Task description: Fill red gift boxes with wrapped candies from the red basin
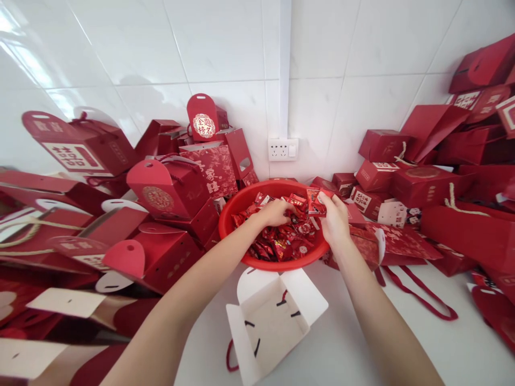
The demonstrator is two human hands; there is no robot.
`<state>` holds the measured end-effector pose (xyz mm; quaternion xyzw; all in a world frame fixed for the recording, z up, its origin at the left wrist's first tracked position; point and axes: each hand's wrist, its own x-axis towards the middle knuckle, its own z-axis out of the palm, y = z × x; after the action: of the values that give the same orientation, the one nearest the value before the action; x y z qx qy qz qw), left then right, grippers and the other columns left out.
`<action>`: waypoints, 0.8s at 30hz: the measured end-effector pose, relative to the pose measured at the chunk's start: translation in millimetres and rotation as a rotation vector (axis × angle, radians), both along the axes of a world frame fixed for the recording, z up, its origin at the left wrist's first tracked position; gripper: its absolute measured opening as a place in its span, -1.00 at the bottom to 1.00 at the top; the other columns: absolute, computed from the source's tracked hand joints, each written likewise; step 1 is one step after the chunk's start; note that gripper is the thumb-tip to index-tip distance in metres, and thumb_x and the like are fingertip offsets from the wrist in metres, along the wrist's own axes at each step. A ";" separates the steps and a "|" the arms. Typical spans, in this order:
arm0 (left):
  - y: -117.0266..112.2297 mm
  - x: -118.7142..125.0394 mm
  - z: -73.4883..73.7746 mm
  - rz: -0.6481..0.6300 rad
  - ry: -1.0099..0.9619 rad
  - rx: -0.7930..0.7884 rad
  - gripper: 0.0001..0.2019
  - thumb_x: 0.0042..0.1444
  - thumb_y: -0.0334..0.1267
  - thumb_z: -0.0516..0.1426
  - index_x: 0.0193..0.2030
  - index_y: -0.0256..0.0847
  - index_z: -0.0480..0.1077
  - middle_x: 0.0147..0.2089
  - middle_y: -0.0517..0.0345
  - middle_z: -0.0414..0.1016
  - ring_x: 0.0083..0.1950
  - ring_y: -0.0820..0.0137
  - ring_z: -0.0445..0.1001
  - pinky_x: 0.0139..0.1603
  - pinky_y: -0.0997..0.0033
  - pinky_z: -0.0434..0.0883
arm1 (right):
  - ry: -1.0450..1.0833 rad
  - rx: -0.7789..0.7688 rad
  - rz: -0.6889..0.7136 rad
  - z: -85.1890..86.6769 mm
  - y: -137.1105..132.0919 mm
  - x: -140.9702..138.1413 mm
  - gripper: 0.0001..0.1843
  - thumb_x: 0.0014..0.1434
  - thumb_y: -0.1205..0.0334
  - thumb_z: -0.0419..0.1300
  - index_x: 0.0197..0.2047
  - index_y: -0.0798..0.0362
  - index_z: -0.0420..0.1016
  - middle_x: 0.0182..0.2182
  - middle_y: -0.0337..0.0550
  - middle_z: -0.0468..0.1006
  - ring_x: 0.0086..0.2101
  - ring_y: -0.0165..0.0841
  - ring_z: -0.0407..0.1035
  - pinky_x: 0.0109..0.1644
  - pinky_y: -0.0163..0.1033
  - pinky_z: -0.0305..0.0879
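A red plastic basin [237,206] full of small red wrapped candies [281,244] sits on the white table against the tiled wall. My left hand [276,213] reaches into the basin, fingers curled down among the candies. My right hand [335,219] is over the basin's right side, closed on a few red candy packets [315,202]. Just in front of the basin lies an open gift box [273,319] with a white inside and its flaps spread.
Piles of red gift boxes [169,187] and red paper bags [422,185] crowd the table on the left and right. A white wall socket [282,149] is behind the basin. A red cord handle [418,300] trails on the table at the right.
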<state>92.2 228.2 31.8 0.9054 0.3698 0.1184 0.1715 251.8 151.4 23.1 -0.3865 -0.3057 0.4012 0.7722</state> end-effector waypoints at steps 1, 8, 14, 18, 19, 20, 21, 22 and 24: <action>2.8 -2.8 0.3 0.021 -0.047 -0.025 -0.63 0.02 -0.41 0.23 -0.01 -0.12 0.63 0.02 0.10 0.67 0.06 0.18 0.59 0.16 0.31 0.43 | 0.007 -0.003 -0.001 0.5 -0.1 -0.5 -0.77 -0.11 0.08 0.42 -0.41 -0.06 0.49 -0.48 -0.35 0.61 -0.38 -0.33 0.51 -0.22 -0.21 0.46; 18.5 -15.0 0.6 0.162 -0.369 -0.194 -0.65 -0.02 -0.42 0.24 -0.06 -0.22 0.64 0.02 0.06 0.68 0.05 0.21 0.59 0.21 0.29 0.42 | 0.016 -0.021 0.010 2.4 0.5 -2.6 -0.77 -0.16 0.09 0.42 -0.42 -0.08 0.49 -0.51 -0.36 0.61 -0.36 -0.27 0.54 -0.23 -0.18 0.49; 21.0 -13.6 2.8 0.219 -0.601 -0.397 -0.73 -0.01 -0.36 0.25 -0.13 -0.25 0.64 -0.13 0.05 0.70 -0.08 0.25 0.60 0.06 0.31 0.50 | 0.013 -0.046 0.046 3.4 -0.1 -3.0 -0.77 -0.16 0.11 0.41 -0.42 -0.07 0.49 -0.50 -0.34 0.63 -0.33 -0.24 0.56 -0.25 -0.17 0.51; 15.9 -10.4 8.4 0.223 -0.727 -0.547 -0.64 -0.03 -0.48 0.14 -0.09 -0.30 0.61 -0.16 0.02 0.69 -0.18 0.32 0.61 -0.14 0.40 0.52 | 0.018 -0.058 0.069 3.9 -0.7 -3.8 -0.75 -0.18 0.12 0.41 -0.39 -0.05 0.52 -0.49 -0.32 0.65 -0.36 -0.24 0.57 -0.32 -0.19 0.49; 14.3 -10.0 9.9 0.218 -0.758 -0.575 -0.60 -0.04 -0.49 0.13 -0.04 -0.30 0.59 -0.15 0.01 0.69 -0.20 0.34 0.61 -0.17 0.42 0.51 | 0.019 -0.058 0.073 3.8 -0.7 -4.1 -0.75 -0.18 0.11 0.41 -0.39 -0.04 0.52 -0.49 -0.32 0.65 -0.38 -0.24 0.56 -0.34 -0.20 0.49; 12.8 -10.0 11.4 0.211 -0.789 -0.598 -0.55 -0.05 -0.51 0.15 0.02 -0.30 0.56 -0.13 0.01 0.68 -0.22 0.36 0.61 -0.18 0.43 0.51 | 0.020 -0.058 0.075 3.7 -0.6 -4.2 -0.74 -0.19 0.11 0.41 -0.39 -0.04 0.53 -0.50 -0.32 0.65 -0.40 -0.25 0.55 -0.36 -0.22 0.47; 11.3 -10.2 12.8 0.202 -0.819 -0.615 -0.50 -0.06 -0.51 0.17 0.09 -0.29 0.53 -0.12 0.01 0.68 -0.23 0.37 0.61 -0.18 0.43 0.51 | 0.022 -0.057 0.075 3.5 -0.4 -4.3 -0.75 -0.19 0.11 0.41 -0.39 -0.04 0.53 -0.50 -0.32 0.65 -0.42 -0.27 0.54 -0.38 -0.23 0.46; 9.9 -10.7 14.0 0.192 -0.846 -0.628 -0.44 -0.07 -0.52 0.20 0.16 -0.27 0.49 -0.11 0.02 0.67 -0.23 0.38 0.61 -0.16 0.42 0.51 | 0.025 -0.056 0.072 3.2 -0.1 -4.3 -0.75 -0.19 0.12 0.41 -0.39 -0.04 0.53 -0.50 -0.33 0.64 -0.44 -0.28 0.53 -0.40 -0.24 0.44; 7.7 -11.9 16.0 0.174 -0.890 -0.645 -0.35 -0.09 -0.52 0.25 0.24 -0.24 0.42 -0.08 0.02 0.67 -0.21 0.38 0.61 -0.12 0.39 0.52 | 0.036 -0.053 0.055 2.5 0.6 -3.9 -0.75 -0.18 0.13 0.40 -0.38 -0.05 0.53 -0.50 -0.34 0.64 -0.45 -0.31 0.51 -0.42 -0.26 0.42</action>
<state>80.3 235.9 47.7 0.6359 0.3524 0.3839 0.5693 247.9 152.1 25.6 -0.3910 -0.2917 0.4370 0.7557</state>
